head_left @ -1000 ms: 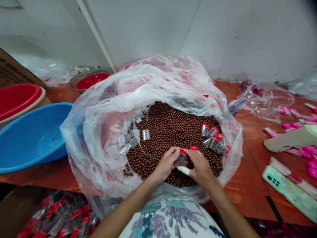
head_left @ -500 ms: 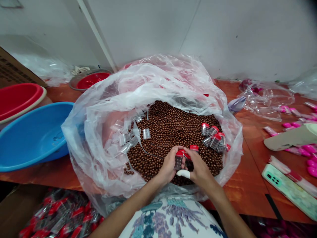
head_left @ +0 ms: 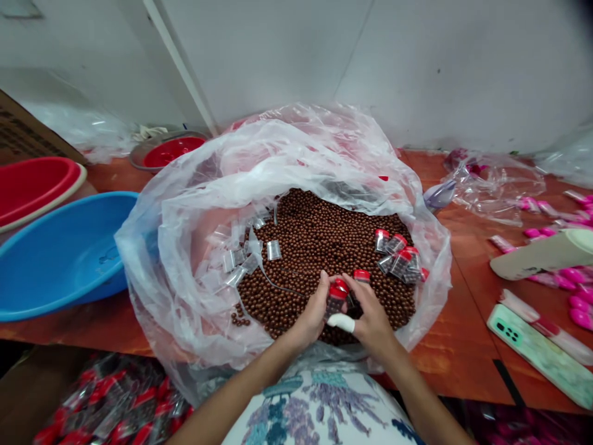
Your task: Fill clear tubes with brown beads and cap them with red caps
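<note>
My left hand [head_left: 314,314] is closed around a small clear jar [head_left: 335,303] with a red lid, filled with dark brown balls. My right hand [head_left: 373,318] curls against the jar from the other side, its thumb in a white wrap laid across the jar's lower part. A dark shape between the hands is partly hidden, and I cannot tell if it is a second jar. Just behind my right fingers stands another red-lidded jar [head_left: 362,276]. Both hands are over a mass of shiny brown balls [head_left: 319,235] in a large clear plastic bag [head_left: 185,247].
Several filled jars [head_left: 401,256] lie at the right on the balls, and empty clear containers [head_left: 238,262] at the left. A blue basin [head_left: 69,247] and red basin [head_left: 37,185] stand left. A phone [head_left: 540,352] and pink items [head_left: 579,303] are right. More red-lidded jars [head_left: 125,402] lie below.
The jar's red lid has come more upright and into clearer view between my hands. A second red edge seen beside it earlier no longer shows. My right fingers have shifted slightly.
</note>
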`<act>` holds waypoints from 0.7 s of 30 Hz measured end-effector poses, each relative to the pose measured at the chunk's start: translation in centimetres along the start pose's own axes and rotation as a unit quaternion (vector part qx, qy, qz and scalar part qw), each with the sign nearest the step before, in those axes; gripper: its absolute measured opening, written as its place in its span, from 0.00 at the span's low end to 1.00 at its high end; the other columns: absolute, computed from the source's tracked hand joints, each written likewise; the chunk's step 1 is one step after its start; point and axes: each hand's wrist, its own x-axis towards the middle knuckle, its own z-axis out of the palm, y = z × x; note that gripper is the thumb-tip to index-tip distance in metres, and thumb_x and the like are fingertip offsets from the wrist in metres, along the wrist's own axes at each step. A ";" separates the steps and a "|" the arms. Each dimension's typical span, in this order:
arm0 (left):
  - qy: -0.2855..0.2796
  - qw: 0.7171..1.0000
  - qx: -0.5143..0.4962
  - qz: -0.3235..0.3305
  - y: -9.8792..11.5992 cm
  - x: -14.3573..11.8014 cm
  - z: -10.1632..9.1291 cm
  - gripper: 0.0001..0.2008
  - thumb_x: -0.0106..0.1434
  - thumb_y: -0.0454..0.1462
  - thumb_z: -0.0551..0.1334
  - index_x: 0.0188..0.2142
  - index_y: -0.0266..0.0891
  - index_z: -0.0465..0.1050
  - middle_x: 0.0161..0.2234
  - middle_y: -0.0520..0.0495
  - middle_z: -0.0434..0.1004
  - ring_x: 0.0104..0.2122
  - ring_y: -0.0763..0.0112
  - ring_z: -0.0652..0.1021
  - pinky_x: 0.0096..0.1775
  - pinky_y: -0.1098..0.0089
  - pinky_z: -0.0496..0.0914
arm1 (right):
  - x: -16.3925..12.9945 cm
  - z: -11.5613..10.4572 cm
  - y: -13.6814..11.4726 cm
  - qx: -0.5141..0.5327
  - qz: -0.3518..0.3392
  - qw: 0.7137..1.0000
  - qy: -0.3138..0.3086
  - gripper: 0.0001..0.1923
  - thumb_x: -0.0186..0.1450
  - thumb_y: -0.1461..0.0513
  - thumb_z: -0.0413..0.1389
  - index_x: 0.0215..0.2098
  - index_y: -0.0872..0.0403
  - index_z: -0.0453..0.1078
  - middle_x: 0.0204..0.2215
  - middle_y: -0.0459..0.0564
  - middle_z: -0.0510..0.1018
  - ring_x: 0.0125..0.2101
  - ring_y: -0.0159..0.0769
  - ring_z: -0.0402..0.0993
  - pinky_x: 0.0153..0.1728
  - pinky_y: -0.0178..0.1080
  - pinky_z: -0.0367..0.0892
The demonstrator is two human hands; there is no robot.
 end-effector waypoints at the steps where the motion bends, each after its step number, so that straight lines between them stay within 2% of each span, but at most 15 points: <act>1: 0.004 1.000 0.000 -0.002 0.0 0.0 0.0 0.33 0.57 0.59 0.46 0.51 0.39 0.63 0.21 0.52 0.69 0.17 0.76 0.68 0.20 0.76 0.62 | -0.1 0.1 -0.1 -0.042 -0.026 0.999 -0.014 0.37 0.53 0.58 0.61 0.59 0.51 0.54 0.51 0.55 0.67 0.51 0.46 0.63 0.51 0.49 0.61; 3: 0.013 1.000 0.000 -0.014 0.0 0.0 -0.1 0.33 0.57 0.60 0.47 0.51 0.40 0.62 0.21 0.53 0.69 0.17 0.76 0.68 0.20 0.75 0.63 | -0.1 0.3 -0.1 -0.102 -0.062 0.993 -0.024 0.40 0.52 0.59 0.61 0.60 0.53 0.51 0.50 0.56 0.67 0.50 0.47 0.63 0.50 0.50 0.61; 8: 0.019 1.000 0.012 -0.008 0.1 -0.2 -0.1 0.29 0.57 0.56 0.52 0.50 0.41 0.63 0.21 0.54 0.67 0.17 0.77 0.67 0.20 0.76 0.61 | 0.0 0.3 0.0 -0.199 -0.119 0.973 -0.009 0.35 0.55 0.57 0.57 0.58 0.55 0.52 0.49 0.59 0.67 0.49 0.49 0.62 0.49 0.51 0.60; 11: 0.022 1.000 0.017 0.003 -0.2 -0.4 0.0 0.24 0.58 0.52 0.53 0.49 0.41 0.64 0.19 0.55 0.66 0.17 0.77 0.66 0.20 0.76 0.60 | 0.0 0.1 0.2 -0.233 -0.156 0.960 -0.003 0.33 0.55 0.56 0.57 0.56 0.57 0.54 0.47 0.59 0.68 0.48 0.49 0.63 0.48 0.51 0.60; 15: 0.008 1.000 0.017 0.008 -0.8 -0.6 -0.1 0.24 0.59 0.50 0.52 0.51 0.42 0.62 0.18 0.56 0.65 0.16 0.76 0.65 0.19 0.75 0.59 | -0.2 0.1 0.3 -0.247 -0.199 0.948 0.008 0.30 0.55 0.55 0.55 0.54 0.57 0.58 0.44 0.59 0.71 0.46 0.49 0.64 0.47 0.50 0.59; 19: 0.004 1.000 0.027 0.007 -1.0 -0.7 -0.2 0.24 0.59 0.50 0.51 0.50 0.42 0.63 0.19 0.55 0.65 0.17 0.75 0.65 0.20 0.75 0.60 | -0.4 -0.1 -0.1 -0.240 -0.174 0.955 -0.021 0.30 0.55 0.55 0.56 0.54 0.56 0.58 0.45 0.58 0.70 0.47 0.48 0.64 0.48 0.50 0.58; 21: 0.012 0.997 0.068 0.029 -0.6 -0.6 -0.5 0.23 0.60 0.52 0.50 0.47 0.41 0.64 0.21 0.54 0.67 0.19 0.74 0.67 0.23 0.73 0.62 | -0.4 -0.7 0.0 -0.227 -0.146 0.962 -0.042 0.31 0.56 0.56 0.56 0.56 0.55 0.55 0.48 0.57 0.69 0.48 0.47 0.63 0.49 0.49 0.59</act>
